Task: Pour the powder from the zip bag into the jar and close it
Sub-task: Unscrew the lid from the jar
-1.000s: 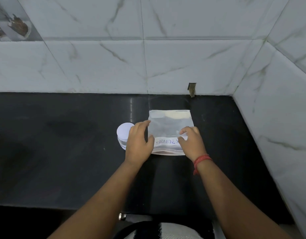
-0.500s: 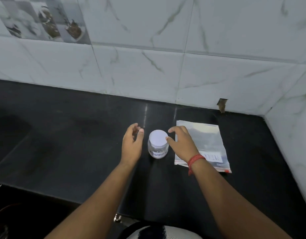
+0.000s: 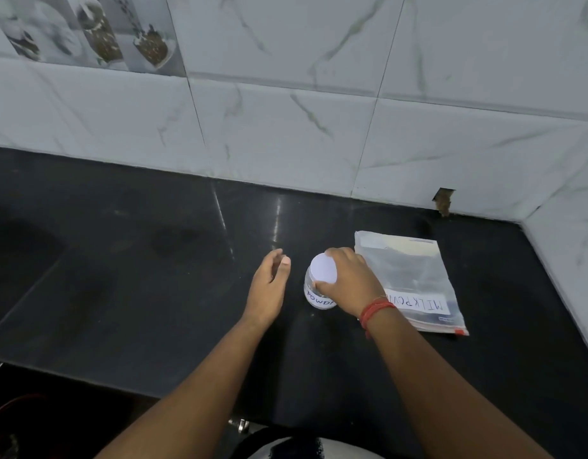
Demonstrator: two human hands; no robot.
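The jar (image 3: 317,289) stands upright on the black table (image 3: 137,293), its white lid (image 3: 323,268) on top and a paper label low on its side. The right hand (image 3: 347,281) is over it from the right, thumb at the near edge of the lid and fingers curled over the far edge, so it grips the lid rather than the glass. The left hand (image 3: 269,286) is just beside the jar on its left, fingers loosely spread, holding nothing and not touching it. The bag (image 3: 408,279) lies flat on the table just to the right of the jar, partly under the right wrist, its label facing up; whether its zip is sealed cannot be told.

The step in hand looks like taking the lid off, the first thing needed before any pouring. To do it well, the left hand should close round the body of the jar, low down near the label, and hold it firm against the table while the right hand turns the lid. Twisting with the jar unheld would likely spin or tip it on the smooth surface. Whether the lid screws or simply lifts cannot be told, so a gentle turn is a safe start. Once free, the lid is best laid on the open table to the left, well apart from the bag, leaving room on the right to lift the bag.
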